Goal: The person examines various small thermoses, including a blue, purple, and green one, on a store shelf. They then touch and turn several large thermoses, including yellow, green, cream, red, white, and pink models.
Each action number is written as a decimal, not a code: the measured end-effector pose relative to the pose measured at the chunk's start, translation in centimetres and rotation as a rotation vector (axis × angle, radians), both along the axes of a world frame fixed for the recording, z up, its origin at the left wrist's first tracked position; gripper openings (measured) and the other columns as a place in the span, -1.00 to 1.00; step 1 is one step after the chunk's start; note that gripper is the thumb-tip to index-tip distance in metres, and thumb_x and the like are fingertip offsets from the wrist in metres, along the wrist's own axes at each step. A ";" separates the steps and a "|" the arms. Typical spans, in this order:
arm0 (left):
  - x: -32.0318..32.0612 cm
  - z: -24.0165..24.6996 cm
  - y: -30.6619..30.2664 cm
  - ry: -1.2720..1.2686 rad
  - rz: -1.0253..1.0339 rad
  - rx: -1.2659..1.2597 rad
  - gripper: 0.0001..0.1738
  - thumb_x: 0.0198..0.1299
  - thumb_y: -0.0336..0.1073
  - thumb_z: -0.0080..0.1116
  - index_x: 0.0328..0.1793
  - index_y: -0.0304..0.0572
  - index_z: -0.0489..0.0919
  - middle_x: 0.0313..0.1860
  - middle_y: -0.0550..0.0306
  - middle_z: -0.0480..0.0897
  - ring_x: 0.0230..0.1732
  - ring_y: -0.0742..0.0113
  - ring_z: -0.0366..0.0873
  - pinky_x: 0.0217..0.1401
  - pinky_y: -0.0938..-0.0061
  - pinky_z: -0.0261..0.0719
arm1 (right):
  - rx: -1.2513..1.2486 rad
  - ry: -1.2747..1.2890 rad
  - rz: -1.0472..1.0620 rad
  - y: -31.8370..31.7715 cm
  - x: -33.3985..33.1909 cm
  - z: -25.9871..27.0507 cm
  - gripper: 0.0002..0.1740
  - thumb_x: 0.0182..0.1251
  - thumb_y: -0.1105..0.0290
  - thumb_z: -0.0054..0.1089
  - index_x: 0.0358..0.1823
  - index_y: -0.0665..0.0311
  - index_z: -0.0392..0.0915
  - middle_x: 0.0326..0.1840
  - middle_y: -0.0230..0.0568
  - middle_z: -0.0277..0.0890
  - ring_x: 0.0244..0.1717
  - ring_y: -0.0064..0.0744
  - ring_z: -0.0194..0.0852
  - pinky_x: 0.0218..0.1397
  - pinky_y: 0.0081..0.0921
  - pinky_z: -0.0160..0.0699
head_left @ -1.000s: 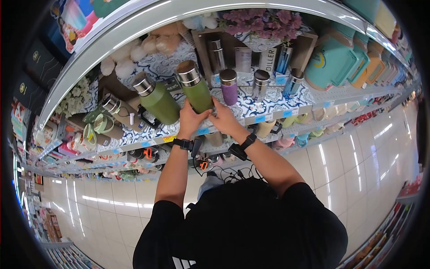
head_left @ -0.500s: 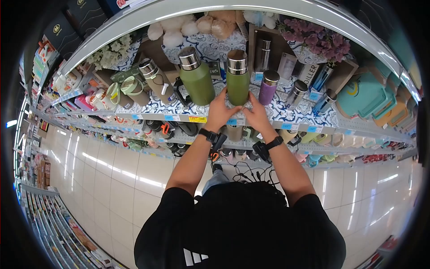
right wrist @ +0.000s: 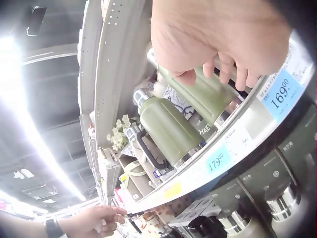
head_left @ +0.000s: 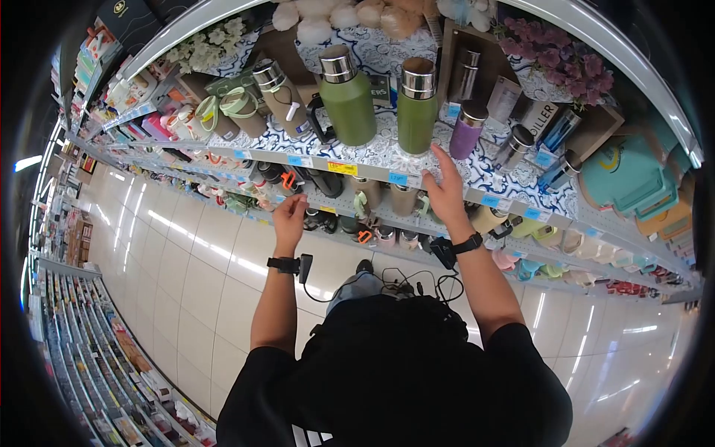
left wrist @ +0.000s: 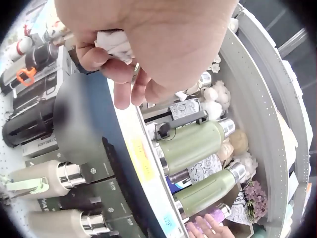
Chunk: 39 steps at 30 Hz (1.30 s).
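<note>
Cups in taupe [head_left: 249, 123] with pale green handles stand at the left of a store shelf [head_left: 372, 174] lined with a blue-and-white patterned covering [head_left: 381, 153], white flowers [head_left: 212, 48] behind them. Next comes a taupe flask [head_left: 284, 104] with a silver cap, upright and with a cord looped near its neck. Below the shelf's front edge and well apart from the bottles, the person's left hand [head_left: 289, 216] has its fingers curled, pinching a crumpled white wad [left wrist: 115, 44], seen from the left wrist; a black strap [head_left: 283, 264] circles that wrist. Farther right, a larger green bottle [head_left: 348, 110] stands upright beside a smaller green bottle [head_left: 417, 119], also upright near the shelf's front edge, above a blue price tag [right wrist: 216, 161] reading 179.00. Just beside the smaller bottle's base, the right hand [head_left: 447, 191] reaches up with fingers extended and thumb spread apart; whether a fingertip touches the bottle cannot be told. Past it stand a purple tumbler [head_left: 468, 135], a silver flask [head_left: 512, 150] and a blue flask [head_left: 558, 173], with purple flowers [head_left: 555, 63] behind and teal containers [head_left: 622, 171] at far right.
</note>
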<state>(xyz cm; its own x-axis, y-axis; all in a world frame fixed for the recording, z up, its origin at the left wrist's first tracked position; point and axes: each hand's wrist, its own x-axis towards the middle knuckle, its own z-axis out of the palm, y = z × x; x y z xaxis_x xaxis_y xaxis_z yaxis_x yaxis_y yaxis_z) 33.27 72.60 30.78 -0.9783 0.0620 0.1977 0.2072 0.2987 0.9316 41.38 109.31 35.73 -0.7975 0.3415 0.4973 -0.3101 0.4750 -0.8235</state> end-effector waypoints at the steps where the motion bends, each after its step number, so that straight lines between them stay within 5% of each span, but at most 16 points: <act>1: -0.4 0.0 -0.7 -0.030 -0.013 -0.002 -0.70 0.39 -0.24 0.22 0.07 -0.34 0.68 -0.23 0.13 0.75 -0.29 0.60 0.59 -0.28 0.66 0.43 | 0.006 0.041 -0.005 -0.1 0.2 0.0 -0.46 0.33 0.52 0.18 0.36 0.35 0.39 0.34 0.13 0.46 0.41 0.07 0.39 0.48 -0.25 0.30; 2: -0.5 1.3 -0.4 -0.030 -0.012 -0.001 -0.70 0.39 -0.24 0.22 0.07 -0.34 0.68 -0.23 0.13 0.75 -0.29 0.60 0.59 -0.28 0.66 0.43 | 0.007 0.041 -0.004 -0.2 0.5 0.0 -0.46 0.33 0.52 0.18 0.36 0.35 0.39 0.34 0.13 0.46 0.41 0.07 0.39 0.48 -0.25 0.30; 4: -1.2 3.6 0.8 -0.050 -0.027 0.030 -0.68 0.40 -0.21 0.21 0.09 -0.32 0.67 -0.23 0.14 0.75 -0.30 0.60 0.58 -0.32 0.68 0.43 | 0.036 0.061 -0.034 -0.4 0.9 0.2 -0.62 0.38 0.55 0.16 0.22 0.39 0.52 0.22 -0.10 0.58 0.23 -0.31 0.54 0.34 -0.41 0.42; 8: -4.4 6.1 3.5 0.058 -0.057 0.024 -0.65 0.40 -0.15 0.24 0.15 -0.22 0.66 -0.16 0.22 0.75 -0.34 0.64 0.52 -0.44 0.70 0.36 | -0.110 -0.141 0.151 -0.7 2.1 1.5 -0.74 0.41 0.55 0.13 0.09 0.40 0.58 0.02 -0.19 0.68 0.03 -0.47 0.60 0.17 -0.48 0.52; 10: -5.6 8.0 5.4 0.115 -0.030 0.050 -0.65 0.36 -0.19 0.28 0.15 -0.26 0.65 -0.15 0.18 0.75 -0.32 0.58 0.56 -0.35 0.63 0.44 | -0.242 -0.137 0.227 -1.7 1.8 2.1 -0.77 0.43 0.56 0.10 0.06 0.40 0.60 -0.11 -0.25 0.70 -0.05 -0.56 0.60 0.09 -0.54 0.55; 14: -8.5 9.7 8.1 0.256 -0.001 -0.054 -0.58 0.26 -0.23 0.38 0.17 -0.28 0.63 -0.08 0.06 0.76 -0.36 0.49 0.59 -0.29 0.54 0.53 | -0.181 -0.100 0.305 -5.1 -0.3 3.1 -0.71 0.39 0.58 0.10 0.12 0.38 0.57 0.02 -0.21 0.64 0.04 -0.45 0.60 0.16 -0.47 0.56; 15: -9.0 9.7 8.5 0.259 -0.002 -0.049 -0.58 0.26 -0.23 0.38 0.17 -0.28 0.63 -0.08 0.06 0.76 -0.36 0.49 0.59 -0.29 0.54 0.53 | -0.132 -0.143 0.330 -5.7 -1.1 3.4 -0.61 0.36 0.58 0.13 0.22 0.33 0.52 0.25 -0.16 0.50 0.21 -0.38 0.52 0.24 -0.39 0.53; 19: -10.8 9.8 9.0 0.334 -0.075 -0.102 -0.64 0.22 -0.21 0.41 0.03 -0.29 0.66 -0.24 0.02 0.76 -0.49 0.42 0.58 -0.36 0.48 0.53 | -0.045 -0.091 0.193 -9.3 -4.5 4.8 -0.36 0.31 0.53 0.23 0.43 0.20 0.31 0.53 -0.15 0.17 0.43 -0.24 0.33 0.35 -0.26 0.44; 21: -10.5 10.5 9.0 0.329 -0.127 -0.143 -0.73 0.24 -0.21 0.37 -0.12 -0.29 0.66 -0.50 0.01 0.69 -0.60 0.22 0.59 -0.47 0.34 0.50 | -0.040 -0.076 0.114 -10.5 -6.3 5.0 -0.29 0.30 0.49 0.27 0.47 0.20 0.24 0.53 -0.10 0.16 0.43 -0.20 0.33 0.36 -0.23 0.43; 25: -11.5 10.5 8.4 0.331 -0.196 -0.175 -0.77 0.28 -0.23 0.30 -0.17 -0.27 0.65 -0.63 -0.02 0.59 -0.60 0.11 0.59 -0.50 0.29 0.48 | -0.008 0.017 -0.100 -11.2 -11.4 3.8 -0.05 0.20 0.38 0.43 0.56 0.27 0.05 0.49 0.06 0.20 0.44 -0.12 0.31 0.39 -0.19 0.39; 34: -14.2 8.6 7.7 0.233 -0.420 -0.018 -0.77 0.28 -0.24 0.29 -0.21 -0.31 0.64 -0.61 -0.04 0.60 -0.61 0.14 0.58 -0.50 0.34 0.49 | -0.123 0.098 -0.234 -13.5 -15.5 5.7 0.22 -0.17 0.31 0.70 0.51 0.38 0.05 0.30 0.08 0.45 0.29 -0.07 0.48 0.33 -0.21 0.45; 36: -14.2 9.1 7.4 0.239 -0.485 -0.044 -0.82 0.34 -0.33 0.26 -0.07 -0.32 0.68 -0.50 0.12 0.68 -0.55 0.47 0.61 -0.48 0.54 0.54 | -0.093 0.082 -0.267 -13.4 -15.6 5.6 0.21 -0.18 0.30 0.70 0.49 0.37 0.07 0.28 0.07 0.46 0.26 -0.08 0.50 0.31 -0.22 0.48; 39: -14.1 10.0 7.2 0.295 -0.508 -0.085 -0.82 0.30 -0.33 0.28 -0.09 -0.30 0.69 -0.50 0.07 0.69 -0.55 0.41 0.62 -0.45 0.50 0.55 | -0.068 0.077 -0.291 -13.1 -15.5 5.5 0.19 -0.19 0.30 0.71 0.47 0.37 0.10 0.24 0.05 0.50 0.21 -0.10 0.55 0.26 -0.24 0.53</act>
<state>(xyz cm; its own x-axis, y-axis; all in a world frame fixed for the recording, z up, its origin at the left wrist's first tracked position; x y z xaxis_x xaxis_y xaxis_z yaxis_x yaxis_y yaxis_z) 19.21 79.78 40.83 -0.7262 0.5358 0.4307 0.5903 0.1649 0.7902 25.88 96.23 41.28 -0.6217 0.5847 0.5211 -0.2320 0.4981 -0.8355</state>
